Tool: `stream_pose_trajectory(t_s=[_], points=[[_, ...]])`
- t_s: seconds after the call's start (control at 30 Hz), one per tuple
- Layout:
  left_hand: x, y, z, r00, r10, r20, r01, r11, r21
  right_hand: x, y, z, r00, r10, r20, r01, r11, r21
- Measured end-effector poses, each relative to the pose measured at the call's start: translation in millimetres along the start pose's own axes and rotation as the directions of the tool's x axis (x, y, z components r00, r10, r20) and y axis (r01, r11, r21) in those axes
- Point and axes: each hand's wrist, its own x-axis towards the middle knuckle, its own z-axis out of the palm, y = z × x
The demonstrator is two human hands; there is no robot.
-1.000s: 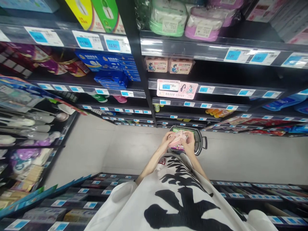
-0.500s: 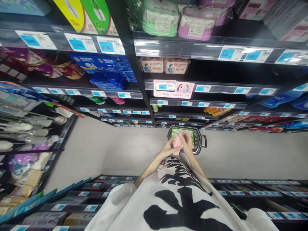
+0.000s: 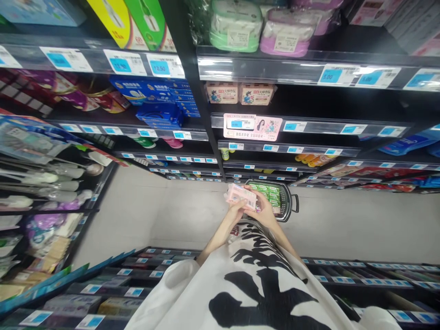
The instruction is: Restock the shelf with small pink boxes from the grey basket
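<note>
A pink pack of soap (image 3: pixel 242 196) is held between both hands in front of my waist, its broad face tilted up. My left hand (image 3: pixel 236 211) grips its lower edge, thumb on top. My right hand (image 3: pixel 261 207) wraps round its right end. Just beyond and right of the hands, a dark shopping basket (image 3: pixel 286 201) holds rows of green packs (image 3: pixel 270 190). Part of the basket is hidden behind my right hand. Two similar pink soap packs (image 3: pixel 256 95) stand on the shelf ahead, at its left end.
Black shelving (image 3: pixel 309 123) with blue price tags runs across the front. Blue boxes (image 3: pixel 161 114) fill a shelf to the left. Hanging utensils (image 3: pixel 41 178) line the far left. Lower shelves stand close behind me on both sides. Grey floor (image 3: pixel 182 211) runs between.
The soap pack has turned from steeply on end to lying broad side up, and has moved left. My right hand has shifted to its right end, uncovering more green packs.
</note>
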Motion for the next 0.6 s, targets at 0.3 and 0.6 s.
stream_pose_trajectory(t_s=[0.3,0.6], points=[[2,18,0.9,0.998,0.054,-0.034,-0.057,0.995,-0.083,1,-14,-7,0.998,-0.051,-0.041,0.043,0.983,-0.18],[4,23,-2.8,0.99,0.133,-0.055,-0.142,0.957,-0.251,1,-17,-1,0.992,-0.112,-0.055,0.095,0.962,-0.258]])
